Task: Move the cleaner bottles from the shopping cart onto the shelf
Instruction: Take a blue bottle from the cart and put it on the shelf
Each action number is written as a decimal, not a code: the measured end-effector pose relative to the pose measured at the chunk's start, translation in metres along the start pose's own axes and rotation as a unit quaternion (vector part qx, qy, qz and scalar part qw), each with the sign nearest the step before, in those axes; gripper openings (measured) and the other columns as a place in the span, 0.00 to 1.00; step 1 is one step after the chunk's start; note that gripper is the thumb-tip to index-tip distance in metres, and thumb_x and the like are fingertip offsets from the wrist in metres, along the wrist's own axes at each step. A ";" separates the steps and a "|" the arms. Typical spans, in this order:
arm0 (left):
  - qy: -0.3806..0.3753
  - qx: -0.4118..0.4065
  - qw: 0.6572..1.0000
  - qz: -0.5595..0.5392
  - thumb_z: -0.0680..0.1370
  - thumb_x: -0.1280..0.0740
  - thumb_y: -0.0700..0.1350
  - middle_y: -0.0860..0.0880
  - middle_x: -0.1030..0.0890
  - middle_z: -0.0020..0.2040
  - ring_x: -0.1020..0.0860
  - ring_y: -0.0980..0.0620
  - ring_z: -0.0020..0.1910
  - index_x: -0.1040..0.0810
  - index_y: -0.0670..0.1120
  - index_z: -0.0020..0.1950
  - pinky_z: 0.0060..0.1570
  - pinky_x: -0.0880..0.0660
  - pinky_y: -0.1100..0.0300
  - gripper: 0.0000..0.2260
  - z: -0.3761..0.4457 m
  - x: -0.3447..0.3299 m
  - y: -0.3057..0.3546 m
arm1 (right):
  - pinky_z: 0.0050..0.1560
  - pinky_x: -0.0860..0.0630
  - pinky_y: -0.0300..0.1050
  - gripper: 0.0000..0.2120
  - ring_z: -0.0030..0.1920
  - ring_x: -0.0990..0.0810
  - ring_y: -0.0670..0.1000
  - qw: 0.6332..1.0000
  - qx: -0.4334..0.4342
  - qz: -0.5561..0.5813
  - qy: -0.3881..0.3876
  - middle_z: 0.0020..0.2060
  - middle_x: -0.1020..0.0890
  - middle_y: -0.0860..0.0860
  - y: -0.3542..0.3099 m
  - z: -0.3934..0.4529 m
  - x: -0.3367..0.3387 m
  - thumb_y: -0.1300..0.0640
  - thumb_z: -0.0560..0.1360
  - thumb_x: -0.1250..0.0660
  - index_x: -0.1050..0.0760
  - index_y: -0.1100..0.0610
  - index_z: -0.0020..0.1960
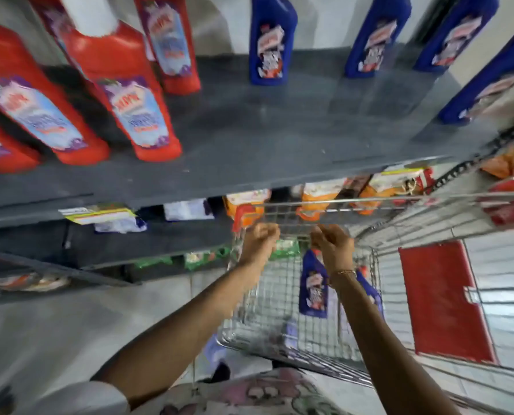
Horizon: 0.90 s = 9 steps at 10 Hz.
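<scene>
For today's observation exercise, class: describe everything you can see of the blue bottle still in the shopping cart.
The blue bottle looks like glossy plastic with a white and red label on its front. It stands about upright inside the wire shopping cart, neck hidden behind the right hand. The right forearm crosses its right edge. Whether the hand touches it cannot be told. Motion blur makes the label unreadable.

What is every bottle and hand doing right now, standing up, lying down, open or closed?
red bottles: standing upright on the shelf.
blue bottles on the shelf: standing upright, spaced apart.
shelf: middle part bare.
blue bottles in the cart: not yet shelved.
shopping cart: mostly empty.
left hand: fingers curled, at the cart's rim.
right hand: fingers curled, holding nothing visible.
</scene>
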<state>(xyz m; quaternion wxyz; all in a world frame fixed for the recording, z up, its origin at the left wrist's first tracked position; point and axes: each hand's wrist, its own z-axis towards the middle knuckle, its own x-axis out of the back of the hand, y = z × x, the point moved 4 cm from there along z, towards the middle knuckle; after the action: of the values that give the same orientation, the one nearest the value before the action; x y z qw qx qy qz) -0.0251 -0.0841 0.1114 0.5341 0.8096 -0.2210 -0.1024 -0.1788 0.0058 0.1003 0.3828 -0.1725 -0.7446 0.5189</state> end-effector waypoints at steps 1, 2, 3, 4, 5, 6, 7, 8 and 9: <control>-0.022 0.227 0.974 -0.013 0.78 0.40 0.36 0.47 0.27 0.34 0.30 0.52 0.31 0.29 0.48 0.36 0.33 0.34 0.60 0.12 0.013 -0.063 -0.088 | 0.25 0.26 0.33 0.12 0.21 0.25 0.40 0.971 -0.229 0.064 -0.008 0.18 0.23 0.47 0.104 0.019 0.054 0.70 0.75 0.37 0.26 0.61 0.34; 0.001 0.253 0.966 0.052 0.77 0.39 0.38 0.45 0.28 0.34 0.29 0.48 0.35 0.29 0.48 0.35 0.36 0.34 0.58 0.11 0.017 -0.088 -0.125 | 0.30 0.23 0.34 0.13 0.26 0.23 0.44 0.949 -0.313 0.018 -0.043 0.22 0.21 0.46 0.160 0.017 0.073 0.68 0.75 0.36 0.25 0.57 0.34; 0.015 0.271 0.950 0.152 0.74 0.39 0.45 0.44 0.29 0.31 0.28 0.47 0.37 0.29 0.46 0.32 0.40 0.34 0.54 0.11 0.023 -0.126 -0.167 | 0.37 0.25 0.32 0.06 0.38 0.24 0.46 0.918 -0.367 -0.078 -0.129 0.40 0.22 0.49 0.221 0.009 0.081 0.60 0.74 0.35 0.20 0.57 0.47; -0.011 0.258 0.945 0.201 0.73 0.40 0.45 0.36 0.31 0.31 0.30 0.42 0.32 0.32 0.40 0.32 0.35 0.34 0.48 0.12 0.029 -0.148 -0.194 | 0.42 0.26 0.31 0.10 0.42 0.25 0.47 0.913 -0.376 -0.050 -0.150 0.47 0.25 0.53 0.248 0.006 0.073 0.61 0.76 0.39 0.22 0.60 0.53; -0.004 0.240 0.949 0.202 0.76 0.37 0.40 0.36 0.26 0.36 0.27 0.43 0.34 0.31 0.36 0.40 0.35 0.30 0.47 0.09 0.049 -0.170 -0.220 | 0.44 0.28 0.33 0.13 0.54 0.24 0.55 0.906 -0.402 -0.018 -0.130 0.52 0.24 0.58 0.297 0.020 0.056 0.62 0.77 0.41 0.26 0.66 0.58; -0.013 0.236 0.950 0.203 0.78 0.38 0.41 0.34 0.20 0.43 0.22 0.43 0.39 0.26 0.32 0.46 0.38 0.25 0.49 0.11 0.062 -0.182 -0.230 | 0.45 0.29 0.39 0.15 0.56 0.22 0.58 0.890 -0.434 -0.018 -0.141 0.53 0.21 0.62 0.326 0.029 0.046 0.61 0.76 0.39 0.26 0.68 0.59; -0.052 0.234 0.941 0.238 0.79 0.39 0.47 0.36 0.19 0.51 0.20 0.42 0.46 0.25 0.34 0.57 0.39 0.24 0.54 0.16 0.066 -0.188 -0.243 | 0.48 0.25 0.48 0.13 0.49 0.24 0.54 0.872 -0.462 0.032 -0.157 0.54 0.20 0.64 0.334 0.026 0.035 0.63 0.76 0.39 0.25 0.68 0.57; -0.057 0.253 0.937 0.234 0.79 0.38 0.48 0.39 0.19 0.55 0.20 0.41 0.51 0.27 0.37 0.60 0.44 0.23 0.53 0.17 0.061 -0.187 -0.249 | 0.57 0.23 0.55 0.12 0.54 0.21 0.60 0.864 -0.476 0.083 -0.139 0.56 0.20 0.65 0.332 0.021 0.031 0.63 0.76 0.38 0.24 0.68 0.56; -0.049 0.254 0.950 0.177 0.76 0.34 0.43 0.38 0.20 0.55 0.20 0.41 0.51 0.27 0.37 0.58 0.53 0.22 0.47 0.13 0.051 -0.187 -0.245 | 0.50 0.22 0.47 0.13 0.43 0.20 0.53 0.877 -0.459 0.089 -0.115 0.43 0.18 0.56 0.331 0.006 0.043 0.63 0.75 0.35 0.24 0.66 0.58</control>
<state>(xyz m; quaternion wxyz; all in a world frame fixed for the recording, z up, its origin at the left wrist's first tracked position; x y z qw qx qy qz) -0.1494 0.0422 -0.1456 0.3089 0.8604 -0.4052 0.0135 -0.2578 0.1627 -0.1840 0.1246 -0.3334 -0.9194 0.1674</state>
